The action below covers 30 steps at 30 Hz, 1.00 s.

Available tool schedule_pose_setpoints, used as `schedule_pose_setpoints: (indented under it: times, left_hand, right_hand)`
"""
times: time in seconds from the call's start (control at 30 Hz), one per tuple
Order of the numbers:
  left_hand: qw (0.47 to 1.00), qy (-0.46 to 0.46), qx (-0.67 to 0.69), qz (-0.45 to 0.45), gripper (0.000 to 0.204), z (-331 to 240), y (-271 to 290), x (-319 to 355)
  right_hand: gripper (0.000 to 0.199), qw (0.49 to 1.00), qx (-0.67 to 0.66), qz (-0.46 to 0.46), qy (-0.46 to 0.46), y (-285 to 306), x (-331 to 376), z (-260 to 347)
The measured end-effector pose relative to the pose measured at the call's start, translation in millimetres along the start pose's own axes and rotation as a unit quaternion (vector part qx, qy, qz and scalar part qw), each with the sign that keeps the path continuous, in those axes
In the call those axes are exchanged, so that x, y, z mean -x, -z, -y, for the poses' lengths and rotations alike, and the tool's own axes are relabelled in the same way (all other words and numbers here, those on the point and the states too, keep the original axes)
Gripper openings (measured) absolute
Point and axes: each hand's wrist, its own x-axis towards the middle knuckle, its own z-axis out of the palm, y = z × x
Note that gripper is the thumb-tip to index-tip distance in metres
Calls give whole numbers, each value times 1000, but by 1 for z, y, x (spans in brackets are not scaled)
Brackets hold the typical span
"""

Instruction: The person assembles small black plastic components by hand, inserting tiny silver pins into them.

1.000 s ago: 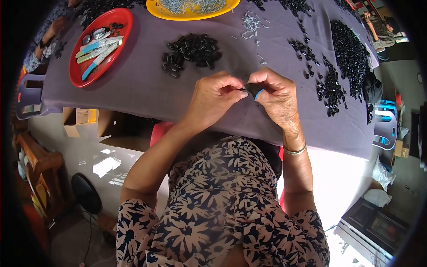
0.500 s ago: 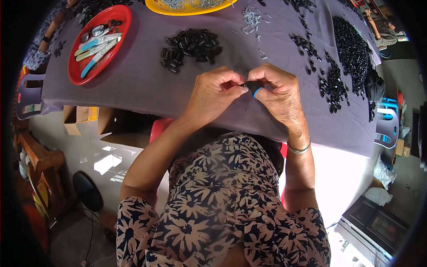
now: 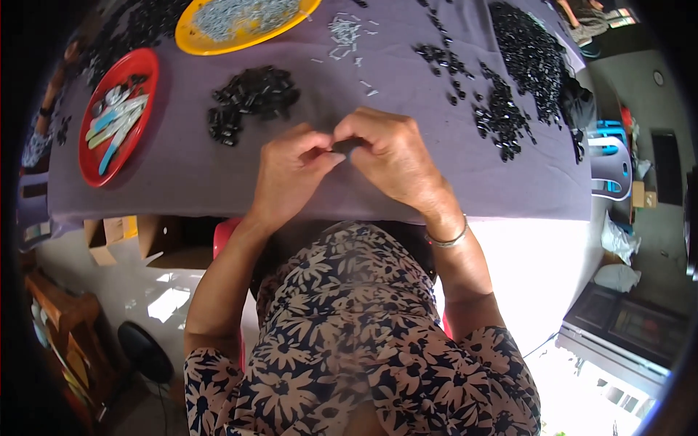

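Note:
My two hands meet above the grey-purple tablecloth, close to the table's near edge. The fingers of my left hand are pinched together, their tips at a small black piece. From the other side my right hand closes its thumb and forefinger around the same piece; a bit of blue shows by its thumb. Fingers and blur hide most of the piece, so its exact kind is unclear. Just beyond my left hand lies a heap of short black cylindrical parts.
A red tray at left holds blue- and pale-handled tools. A yellow tray full of small metal pins stands at the back, with loose pins beside it. More black parts spread rightward. Another person's arm shows far left.
The view has shifted, so the table's things sit further left and more of the yellow tray shows. My hands stay together at the black piece; my right hand has turned somewhat.

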Motion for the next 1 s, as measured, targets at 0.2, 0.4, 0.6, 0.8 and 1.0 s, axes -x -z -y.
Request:
schedule_pose_setpoints:
  times: [0.2,0.4,0.6,0.8,1.0]
  left_hand:
    - [1000,-3,13,2,17,-1,-4,-1]
    - [1000,-2,-30,7,16,2,-4,-2]
    - [1000,3,9,3,14,0,-7,-1]
    - [999,-48,7,4,16,-2,-5,-1]
    - [998,-63,7,14,16,-3,-11,-6]
  right_hand:
    - [22,1000,-1,-17,19,-2,5,-4]
    - [20,999,11,-18,41,-2,5,-7]
    - [30,995,-93,24,0,16,7,-9]
    - [33,968,176,-161,-82,100,25,-69]
    - [31,943,297,-138,-61,119,33,-113]
